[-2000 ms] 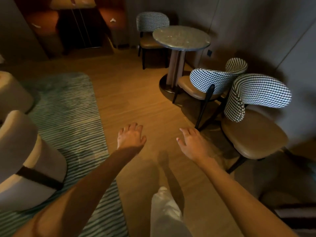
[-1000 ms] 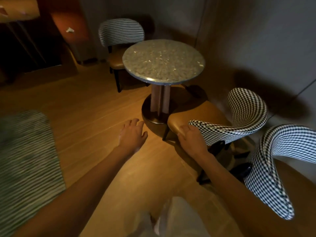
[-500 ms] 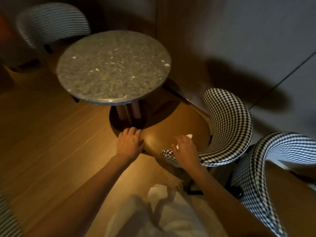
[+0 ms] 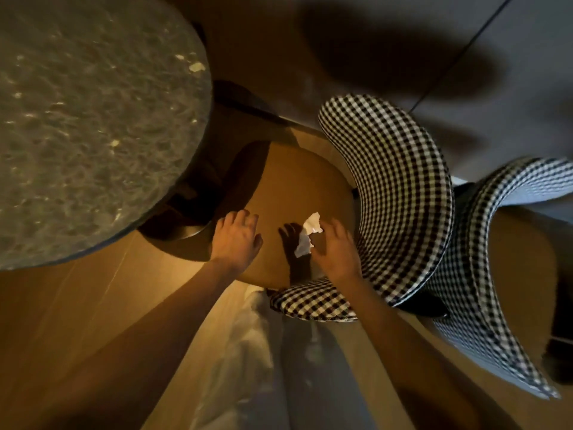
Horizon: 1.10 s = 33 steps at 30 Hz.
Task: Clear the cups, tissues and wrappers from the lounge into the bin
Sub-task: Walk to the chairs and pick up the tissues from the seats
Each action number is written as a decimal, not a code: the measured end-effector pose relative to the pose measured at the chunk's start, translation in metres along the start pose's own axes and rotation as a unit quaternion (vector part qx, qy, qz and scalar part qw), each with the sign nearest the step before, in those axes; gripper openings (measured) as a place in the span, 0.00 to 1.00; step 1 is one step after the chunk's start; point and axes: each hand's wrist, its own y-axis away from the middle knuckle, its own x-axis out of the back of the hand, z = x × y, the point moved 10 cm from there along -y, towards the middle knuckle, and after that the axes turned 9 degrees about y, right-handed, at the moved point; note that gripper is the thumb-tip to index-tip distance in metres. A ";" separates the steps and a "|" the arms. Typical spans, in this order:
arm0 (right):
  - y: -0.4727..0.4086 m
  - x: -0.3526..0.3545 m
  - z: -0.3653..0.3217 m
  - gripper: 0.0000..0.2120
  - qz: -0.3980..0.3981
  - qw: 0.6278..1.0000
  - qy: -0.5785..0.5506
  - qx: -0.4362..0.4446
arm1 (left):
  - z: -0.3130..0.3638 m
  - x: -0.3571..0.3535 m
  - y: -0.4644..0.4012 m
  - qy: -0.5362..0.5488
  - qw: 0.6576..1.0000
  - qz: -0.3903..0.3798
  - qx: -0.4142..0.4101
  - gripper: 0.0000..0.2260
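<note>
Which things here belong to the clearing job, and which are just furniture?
Job:
- tissue on the chair seat
- right hand, at the tissue; whether it grips yet is unclear
- left hand, open over the seat

Not the job:
- round table
- second chair

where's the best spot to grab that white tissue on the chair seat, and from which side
Probably pinch the raised, crumpled upper end of the white tissue, coming from above on its right, where the right hand already is. It lies loose on the tan chair seat, and the checked backrest blocks the far right. The left hand is not on it.
</note>
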 end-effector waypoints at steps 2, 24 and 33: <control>-0.023 -0.024 0.013 0.34 -0.035 0.998 -0.016 -0.041 | 0.001 -0.013 -0.029 0.005 1.000 -0.015 -0.022 0.21; -0.153 -0.189 0.057 0.18 0.020 0.995 -0.073 -0.061 | -0.046 -0.167 -0.159 0.033 0.994 -0.087 -0.056 0.23; -0.151 -0.137 0.042 0.16 0.046 0.985 -0.124 -0.107 | -0.044 -0.139 -0.132 0.071 0.995 -0.057 -0.029 0.22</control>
